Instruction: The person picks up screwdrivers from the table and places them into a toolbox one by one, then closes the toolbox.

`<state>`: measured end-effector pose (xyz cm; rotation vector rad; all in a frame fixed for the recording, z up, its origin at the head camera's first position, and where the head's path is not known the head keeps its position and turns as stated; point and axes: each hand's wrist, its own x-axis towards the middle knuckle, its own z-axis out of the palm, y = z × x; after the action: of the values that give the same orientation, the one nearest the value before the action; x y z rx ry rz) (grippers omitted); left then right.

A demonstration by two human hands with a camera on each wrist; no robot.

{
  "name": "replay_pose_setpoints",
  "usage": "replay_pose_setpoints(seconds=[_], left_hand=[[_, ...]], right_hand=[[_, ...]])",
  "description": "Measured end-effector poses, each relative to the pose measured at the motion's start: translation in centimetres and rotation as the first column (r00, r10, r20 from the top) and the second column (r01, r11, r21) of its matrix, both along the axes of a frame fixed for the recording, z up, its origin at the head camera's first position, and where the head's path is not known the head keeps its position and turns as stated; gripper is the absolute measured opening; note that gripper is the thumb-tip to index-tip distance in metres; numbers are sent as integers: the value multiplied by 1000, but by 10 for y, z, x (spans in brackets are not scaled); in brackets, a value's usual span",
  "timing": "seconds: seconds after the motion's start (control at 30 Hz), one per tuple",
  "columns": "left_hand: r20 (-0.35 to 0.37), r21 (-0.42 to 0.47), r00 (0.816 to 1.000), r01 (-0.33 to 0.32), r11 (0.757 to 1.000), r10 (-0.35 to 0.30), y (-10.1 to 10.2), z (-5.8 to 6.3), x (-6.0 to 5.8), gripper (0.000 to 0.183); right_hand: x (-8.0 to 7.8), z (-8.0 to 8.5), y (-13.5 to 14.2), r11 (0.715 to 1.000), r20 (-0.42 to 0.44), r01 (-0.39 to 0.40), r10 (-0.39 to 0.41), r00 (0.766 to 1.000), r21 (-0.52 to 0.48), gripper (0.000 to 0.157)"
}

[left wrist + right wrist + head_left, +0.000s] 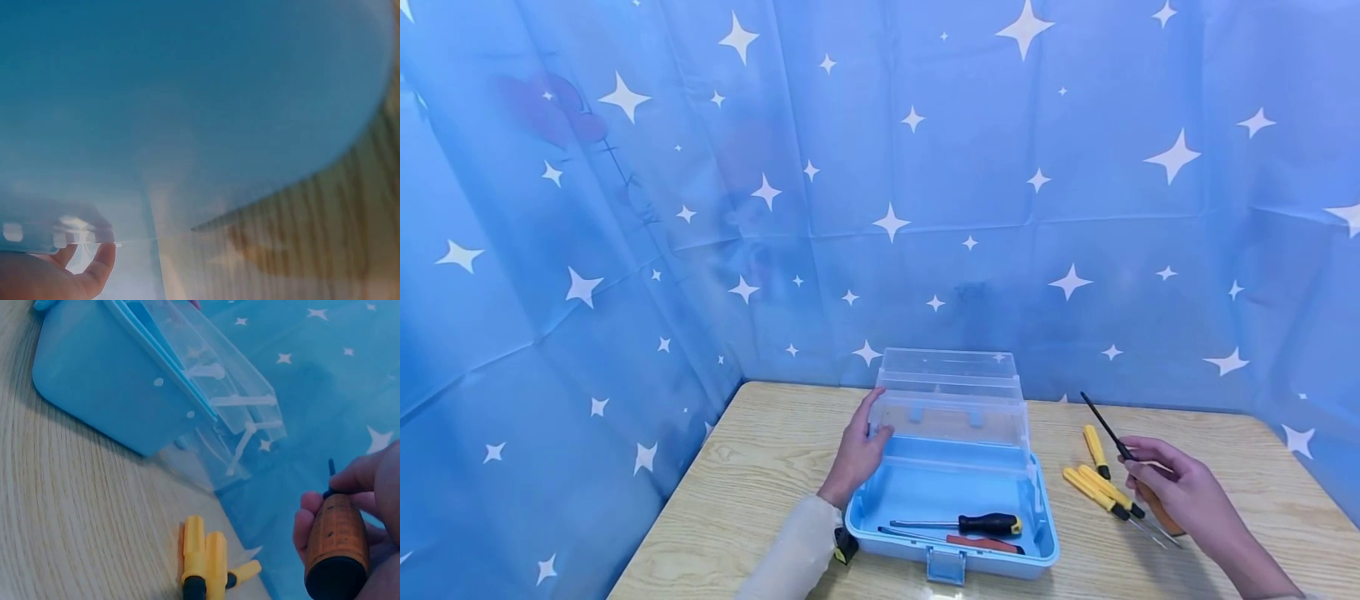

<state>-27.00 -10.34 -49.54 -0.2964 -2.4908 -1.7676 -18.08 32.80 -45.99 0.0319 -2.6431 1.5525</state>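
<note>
A light-blue toolbox [985, 568] stands on the table with its clear lid [955, 421] raised at the back. My left hand [857, 454] grips the lid's left edge, thumb in front; in the left wrist view its fingertips [106, 256] pinch the edge. Inside the box, near the front wall, lie a black-handled screwdriver [988, 523] and a red-handled screwdriver [981, 543]. To the right of the box, my right hand [1183, 492] holds a screwdriver with an orange handle [339, 531], its dark shaft pointing up and away to the left.
Beneath and beside the right hand lie three yellow-handled screwdrivers [1096, 450] on the wooden table [737, 483]. A small black-and-yellow object [846, 547] sits by the box's front left corner, partly behind the left sleeve. A blue star-patterned curtain [970, 167] hangs behind the table.
</note>
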Motion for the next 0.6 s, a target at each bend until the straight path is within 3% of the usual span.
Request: replay_pose_setpoints(seconds=[0.3, 0.6], left_hand=[[-10, 8, 1000, 6, 1000, -6, 0, 1, 0, 57], [3, 11, 1000, 2, 1000, -2, 1, 1, -1, 57]], right_hand=[[0, 8, -7, 1000, 38, -29, 29, 999, -13, 48], [-4, 12, -15, 999, 3, -45, 45, 999, 11, 43]])
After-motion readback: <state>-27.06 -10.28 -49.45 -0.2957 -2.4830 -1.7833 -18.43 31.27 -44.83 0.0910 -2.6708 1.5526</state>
